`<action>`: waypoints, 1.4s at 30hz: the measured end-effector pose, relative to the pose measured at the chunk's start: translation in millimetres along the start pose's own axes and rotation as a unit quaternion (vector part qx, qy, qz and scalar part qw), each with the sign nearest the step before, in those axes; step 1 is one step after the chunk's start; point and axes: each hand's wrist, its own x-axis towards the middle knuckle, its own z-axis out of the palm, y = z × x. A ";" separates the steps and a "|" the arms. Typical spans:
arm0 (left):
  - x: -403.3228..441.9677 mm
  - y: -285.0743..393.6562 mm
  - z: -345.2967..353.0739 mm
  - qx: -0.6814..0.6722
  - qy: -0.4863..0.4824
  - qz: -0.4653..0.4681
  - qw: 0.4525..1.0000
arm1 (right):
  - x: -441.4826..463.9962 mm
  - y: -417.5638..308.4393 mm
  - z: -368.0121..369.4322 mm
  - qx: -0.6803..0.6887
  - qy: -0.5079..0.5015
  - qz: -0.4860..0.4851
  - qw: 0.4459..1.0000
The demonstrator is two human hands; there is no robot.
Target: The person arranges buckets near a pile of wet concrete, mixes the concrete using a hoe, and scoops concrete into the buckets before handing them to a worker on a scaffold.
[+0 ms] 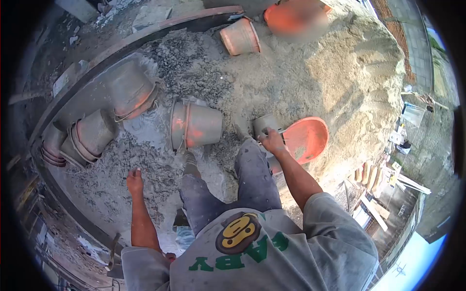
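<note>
My left hand (135,181) hangs over the grey rubble at the left, its fingers curled; whether anything is in it is too small to tell. My right hand (272,141) is closed at the edge of a small grey bucket (266,125), beside an orange basin (310,140) that lies tilted on the sand. What its fingers grip I cannot make out. Between and ahead of my hands a larger cement-smeared orange bucket (201,125) lies on its side, near my left foot.
Dirty buckets (94,133) lie nested at the left, with another stack (128,89) above them. A curved rim (73,99) borders the rubble. Further off are a pale orange bucket (240,37) and an orange basin (291,18). A sand pile (359,72) rises at the right.
</note>
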 end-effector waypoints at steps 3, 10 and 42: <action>32.6 8.5 22.3 0.019 -0.037 0.029 0.999 | -24.2 105.1 4.6 0.049 -0.011 0.099 0.994; -61.9 262.5 172.4 0.029 -0.184 0.222 0.957 | -64.2 300.5 78.0 0.107 0.022 0.243 0.964; -143.9 312.5 213.2 -0.001 0.019 0.432 0.902 | 27.5 249.9 -41.3 0.145 0.123 0.126 0.974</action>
